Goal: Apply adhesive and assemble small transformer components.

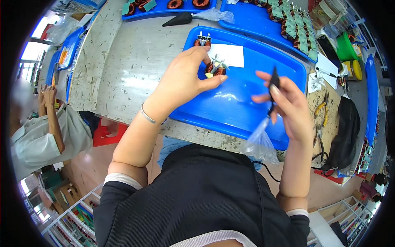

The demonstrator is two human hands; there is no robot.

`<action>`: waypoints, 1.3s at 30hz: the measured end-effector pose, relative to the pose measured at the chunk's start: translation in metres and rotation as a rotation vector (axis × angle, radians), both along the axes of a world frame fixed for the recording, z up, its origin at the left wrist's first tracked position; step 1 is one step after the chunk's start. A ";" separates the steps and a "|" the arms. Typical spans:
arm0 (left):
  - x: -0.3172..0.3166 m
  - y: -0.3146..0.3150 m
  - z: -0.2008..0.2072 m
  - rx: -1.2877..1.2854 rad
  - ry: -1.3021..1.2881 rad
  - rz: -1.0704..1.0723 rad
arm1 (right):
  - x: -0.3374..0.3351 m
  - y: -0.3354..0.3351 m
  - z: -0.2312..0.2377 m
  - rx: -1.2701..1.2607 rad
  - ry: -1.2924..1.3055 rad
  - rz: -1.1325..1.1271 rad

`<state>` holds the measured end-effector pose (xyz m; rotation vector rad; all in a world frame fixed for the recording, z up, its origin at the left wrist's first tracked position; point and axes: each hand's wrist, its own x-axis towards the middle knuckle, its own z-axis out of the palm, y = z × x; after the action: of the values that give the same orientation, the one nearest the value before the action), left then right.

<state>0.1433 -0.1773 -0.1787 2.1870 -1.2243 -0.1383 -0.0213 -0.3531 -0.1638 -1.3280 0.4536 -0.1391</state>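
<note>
My left hand [181, 72] reaches over the blue tray [238, 123]. Its thumb and fingers close around a copper-wound ring coil [216, 71] with metal pins pointing up and a pale yellow patch on its near side. Just beyond my fingers, a second copper coil [202, 41] with upright pins stands at the tray's far left corner. Between the fingers of my right hand [292, 107], above the tray's right part, is a cone-shaped plastic squeeze bag [274, 80]. Black paste fills its tip, which points away from me; the clear crumpled end [262, 142] hangs toward me.
A white paper [232, 55] lies in the tray. Beyond it are another squeeze bag [179, 19] and a blue tray with many green-topped coils [292, 29]. Yellow-handled pliers [323, 109] and a black pouch [343, 131] lie right. At the left sits another person [49, 127].
</note>
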 end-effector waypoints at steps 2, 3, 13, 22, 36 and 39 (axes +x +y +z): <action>-0.003 0.002 0.001 0.004 0.165 0.063 | 0.023 -0.002 -0.010 -0.049 0.027 0.057; -0.004 0.001 0.002 0.006 0.335 0.117 | 0.031 -0.004 -0.014 -0.100 0.059 0.107; 0.004 0.006 -0.029 -0.295 0.564 0.066 | 0.067 0.000 -0.039 -0.088 0.071 0.246; -0.027 0.020 0.009 0.058 0.027 0.028 | 0.053 -0.011 -0.028 -0.032 0.047 0.245; 0.037 -0.017 -0.020 0.111 -0.566 0.283 | 0.054 -0.012 -0.025 -0.175 0.053 0.282; 0.036 -0.024 -0.023 0.132 -0.590 0.295 | 0.065 -0.005 -0.040 -0.229 0.075 0.315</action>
<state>0.1790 -0.2013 -0.2014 2.5942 -1.1863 0.6020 0.0434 -0.3582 -0.2042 -1.6169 0.2915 0.1248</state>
